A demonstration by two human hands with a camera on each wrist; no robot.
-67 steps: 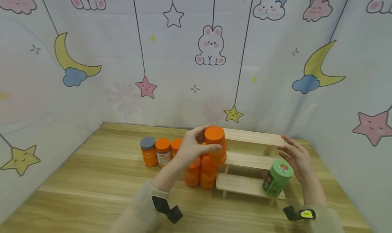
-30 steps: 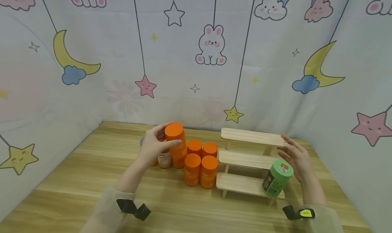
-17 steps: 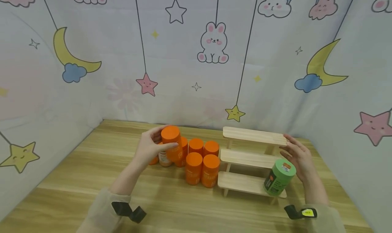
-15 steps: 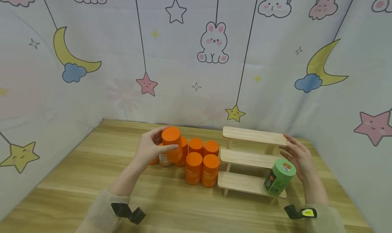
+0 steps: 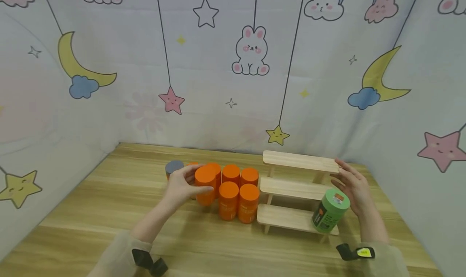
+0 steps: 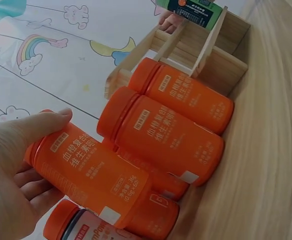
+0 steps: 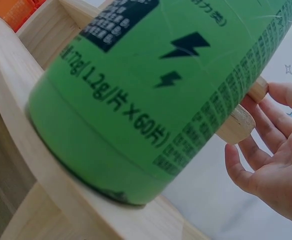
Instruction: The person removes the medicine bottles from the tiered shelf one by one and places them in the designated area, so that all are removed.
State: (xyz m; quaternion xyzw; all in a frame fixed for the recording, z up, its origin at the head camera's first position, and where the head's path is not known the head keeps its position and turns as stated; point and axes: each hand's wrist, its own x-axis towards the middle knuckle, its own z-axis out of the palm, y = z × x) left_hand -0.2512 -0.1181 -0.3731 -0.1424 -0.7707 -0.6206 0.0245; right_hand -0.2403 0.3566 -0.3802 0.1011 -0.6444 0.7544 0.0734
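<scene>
My left hand (image 5: 181,184) grips an orange pill bottle (image 6: 88,175) between thumb and fingers. In the head view this pill bottle (image 5: 205,185) is at the left front of several similar orange pill bottles (image 5: 228,201). Whether its base touches the table is hard to tell. My right hand (image 5: 352,186) is at the right end of a three-tier wooden shelf (image 5: 291,218); in the right wrist view its loosely bent fingers (image 7: 271,127) touch or nearly touch the wooden tier ends. A green pill bottle (image 5: 330,211) stands on the lowest tier, near that hand.
A bottle with a grey lid (image 5: 174,168) stands behind my left hand. A white-labelled bottle (image 6: 93,227) with an orange lid is partly hidden beside the held one. A printed cloth wall (image 5: 204,123) encloses the wooden table (image 5: 218,248) at back and sides.
My left hand carried the orange pill bottle left, away from the shelf, then lowered it and brought it nearer. The grey-lidded bottle shows again. My right hand stays at the shelf.
</scene>
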